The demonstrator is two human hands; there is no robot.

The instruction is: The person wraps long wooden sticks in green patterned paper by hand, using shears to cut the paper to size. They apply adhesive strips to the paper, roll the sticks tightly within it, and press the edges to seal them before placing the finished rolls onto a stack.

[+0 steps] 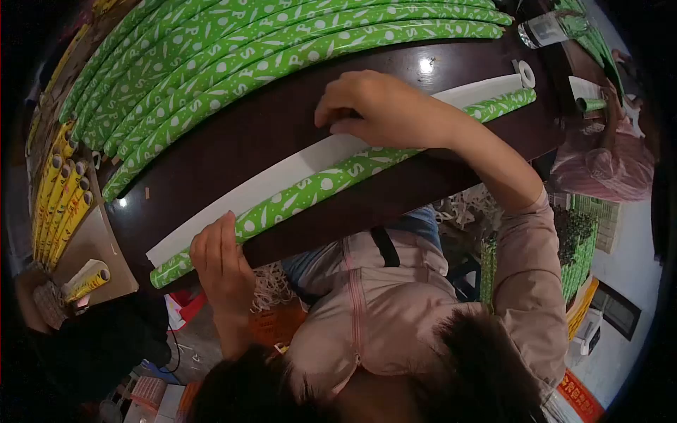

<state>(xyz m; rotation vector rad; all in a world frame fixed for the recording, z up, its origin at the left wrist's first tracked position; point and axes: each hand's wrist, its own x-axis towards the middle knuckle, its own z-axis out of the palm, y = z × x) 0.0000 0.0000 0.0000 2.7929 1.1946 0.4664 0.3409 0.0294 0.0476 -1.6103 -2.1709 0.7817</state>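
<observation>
A roll of green wrapping paper with white carrot and letter prints lies across the dark table before me. Its loose edge shows as a white strip along the far side. My left hand rests on the roll near its left end, fingers stretched out and close together. My right hand is over the white strip, right of the middle, with its fingers curled toward the thumb. Whether something small is between those fingertips is hidden. A small white ring-shaped roll sits by the right end.
Several finished green rolls line the far side of the dark table. A clear glass stands at the back right. Yellow rolls are stacked at left. Another person sits at right; a further person's arm shows at lower left.
</observation>
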